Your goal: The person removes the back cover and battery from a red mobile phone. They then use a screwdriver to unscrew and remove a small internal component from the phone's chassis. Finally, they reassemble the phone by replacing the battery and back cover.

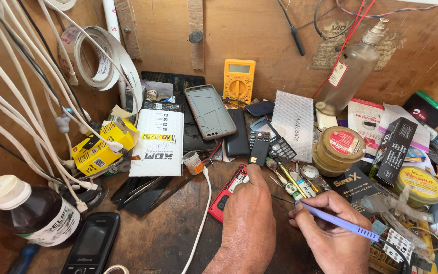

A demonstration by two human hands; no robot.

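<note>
Your left hand (249, 223) sits over the red phone (227, 195) at bench centre, its fingers curled down onto the right end, pinning it. Your right hand (330, 233) at four o'clock has its fingers closed in a pen grip round the lilac soldering iron (338, 220), tip pointing toward ten o'clock, close beside the left hand. Whether the tip touches the phone I cannot tell; the hand hides it.

To do this well, I'd say: keep the left hand pressing flat so the phone cannot skate, rest the right wrist on the bench (168, 233), and bring the tip in shallow. Mind the white cable (205, 213) running just left of the phone.

The count: two hands, one iron, one red phone. Two more keypad handsets: one black at seven o'clock (93, 243), one at twelve (275, 142). One yellow multimeter (239, 80), one tape roll (95, 58) at ten, one brown bottle (36, 210) at eight, one clear bottle (351, 68) at one o'clock.
</note>
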